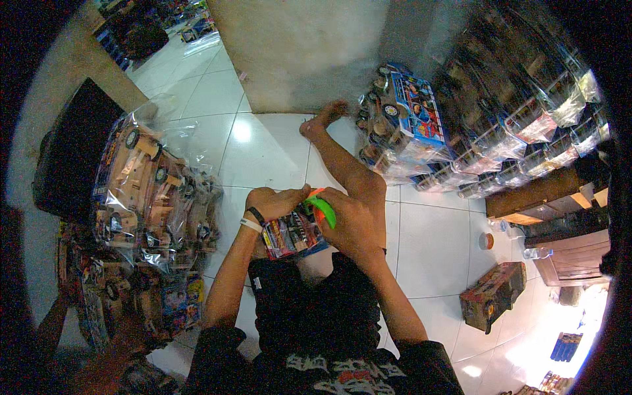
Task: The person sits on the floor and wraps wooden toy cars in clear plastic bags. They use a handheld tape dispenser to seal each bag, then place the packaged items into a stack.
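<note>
"Green and orange plastic tool (324,212)! Who had that?"

"The right hand (352,217) did. Its fingers were curled around it."

"And the left hand (270,199)?"

"It was just beside the other one, with a black band and a white band around the wrist. Its thumb pointed at the tool. I couldn't tell if its fingers were pinching anything, because most of them were hidden."

"Where was the small boxy pack with red, blue and dark colours (289,238)?"

"Right by both hands, in front of the person's black cloth shorts (289,289). I couldn't tell if it touched the white tile floor (428,263)."

"What else was around?"

"Brown wooden toy trucks in clear plastic wrap (141,191) were piled on the left. On the right was a toy truck with a bright blue picture panel (418,108), next to a big stack of shiny clear-wrapped packs (513,131)."
</note>
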The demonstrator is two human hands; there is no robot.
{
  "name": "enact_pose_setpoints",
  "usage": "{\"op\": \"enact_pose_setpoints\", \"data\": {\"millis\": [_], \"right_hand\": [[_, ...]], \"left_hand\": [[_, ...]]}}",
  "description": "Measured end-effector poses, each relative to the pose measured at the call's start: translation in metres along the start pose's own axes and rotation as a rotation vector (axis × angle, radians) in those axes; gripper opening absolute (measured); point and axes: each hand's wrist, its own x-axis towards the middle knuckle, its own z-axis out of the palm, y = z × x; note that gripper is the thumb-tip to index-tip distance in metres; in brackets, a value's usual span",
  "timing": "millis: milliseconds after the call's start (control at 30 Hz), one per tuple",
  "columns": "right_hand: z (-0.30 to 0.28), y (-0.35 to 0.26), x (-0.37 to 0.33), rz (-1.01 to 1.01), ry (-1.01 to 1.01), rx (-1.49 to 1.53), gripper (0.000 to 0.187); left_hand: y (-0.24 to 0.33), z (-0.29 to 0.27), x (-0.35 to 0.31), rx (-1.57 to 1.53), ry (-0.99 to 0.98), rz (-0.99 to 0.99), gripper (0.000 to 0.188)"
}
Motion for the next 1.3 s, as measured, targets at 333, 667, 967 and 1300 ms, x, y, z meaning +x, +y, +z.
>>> {"op": "enact_pose_setpoints", "data": {"millis": [333,667,967,1300], "right_hand": [[-0.008,0.008,-0.034,-0.050,0.000,-0.075,0.040],[-0.022,0.003,-0.146,0.159,-0.043,-0.051,0.060],[-0.022,-0.006,-0.160,0.182,-0.124,-0.133,0.056],[-0.012,-0.017,-0.141,0.244,-0.305,-0.295,0.052]], "left_hand": [[0.028,-0.016,-0.024,0.244,0.064,0.092,0.100],[0.036,-0.019,-0.018,0.254,-0.024,0.078,0.087],[0.044,-0.002,-0.037,0.191,0.190,0.136,0.080],[0.084,0.078,-0.063,0.625,0.204,0.693,0.062]]}}
